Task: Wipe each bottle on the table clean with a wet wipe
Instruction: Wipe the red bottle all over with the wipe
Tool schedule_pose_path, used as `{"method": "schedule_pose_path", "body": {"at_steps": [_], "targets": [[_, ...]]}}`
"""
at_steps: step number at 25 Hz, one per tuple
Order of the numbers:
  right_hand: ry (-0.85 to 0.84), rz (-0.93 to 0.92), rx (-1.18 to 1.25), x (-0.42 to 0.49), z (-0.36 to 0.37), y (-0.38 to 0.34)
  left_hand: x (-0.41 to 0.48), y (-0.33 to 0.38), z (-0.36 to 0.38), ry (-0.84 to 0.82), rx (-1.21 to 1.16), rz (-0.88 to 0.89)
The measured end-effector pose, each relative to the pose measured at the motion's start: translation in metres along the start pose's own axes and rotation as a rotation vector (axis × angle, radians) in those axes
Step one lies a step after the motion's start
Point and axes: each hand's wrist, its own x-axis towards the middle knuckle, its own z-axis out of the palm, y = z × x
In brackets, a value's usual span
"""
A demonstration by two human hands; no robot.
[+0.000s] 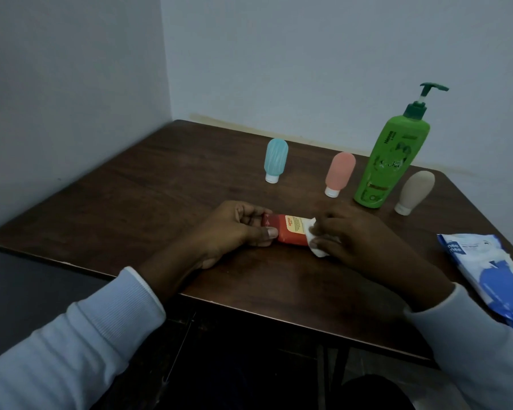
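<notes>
A small red bottle (288, 232) with a yellow label lies on its side near the middle of the dark wooden table (137, 202). My left hand (234, 229) grips its cap end. My right hand (353, 235) presses a white wet wipe (316, 245) against its other end. Behind them stand a light blue squeeze bottle (276, 159), a pink squeeze bottle (339, 173), a tall green pump bottle (393, 155) and a beige squeeze bottle (416, 192), the three small ones resting cap down.
A blue and white wet wipe pack (489, 273) lies at the table's right edge. Grey walls (71, 84) close in the table on the left and behind. The table's near edge runs just below my wrists.
</notes>
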Motion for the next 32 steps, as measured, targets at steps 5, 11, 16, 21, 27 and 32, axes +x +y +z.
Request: {"method": "schedule_pose_path", "body": {"at_steps": [5, 11, 16, 21, 27, 32], "targets": [[0.038, -0.099, -0.011, 0.035, 0.026, -0.039, 0.0, -0.005, 0.001, -0.007, -0.059, 0.055], [-0.02, 0.04, -0.054, -0.012, 0.007, -0.002, 0.0, 0.003, -0.002, -0.018, -0.04, -0.02], [-0.05, 0.272, -0.103, -0.042, -0.012, 0.028, 0.003, 0.001, -0.004, -0.024, -0.04, -0.035], [-0.014, 0.038, -0.061, -0.004, 0.007, -0.01, 0.004, -0.002, -0.004, -0.025, -0.049, -0.019], [-0.027, -0.024, 0.051, 0.056, 0.017, -0.031, 0.005, -0.01, -0.005, -0.041, -0.118, 0.073], [0.01, 0.143, 0.118, 0.056, 0.021, -0.022, 0.005, -0.008, -0.004, -0.032, -0.064, 0.056]]}}
